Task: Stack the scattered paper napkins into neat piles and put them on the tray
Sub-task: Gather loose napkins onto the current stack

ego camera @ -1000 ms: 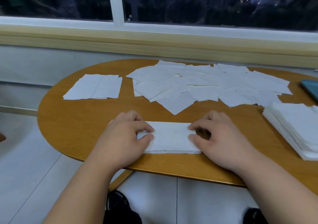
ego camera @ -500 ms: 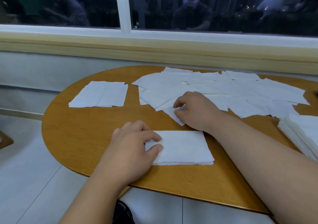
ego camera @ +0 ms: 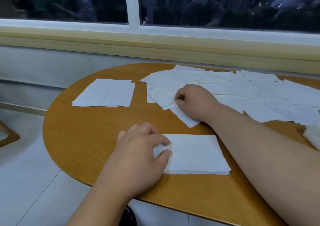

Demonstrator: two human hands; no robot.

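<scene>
White folded paper napkin stack (ego camera: 195, 154) is lying near round wooden table's (ego camera: 90, 130) front edge | we are still pinching its left end with our left hand (ego camera: 138, 156) | our right hand (ego camera: 195, 101) is now pinching a scattered white napkin (ego camera: 162, 95).

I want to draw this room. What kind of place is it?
Maybe a cafe or canteen: a round wooden table by a big window, loose paper napkins spread over it, a neat napkin pile, and people reflected in the dark glass.

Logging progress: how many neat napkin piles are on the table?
3: near pile held by the left hand, far-left pile, thick pile cut by the right edge. Others may be off-frame.
</scene>
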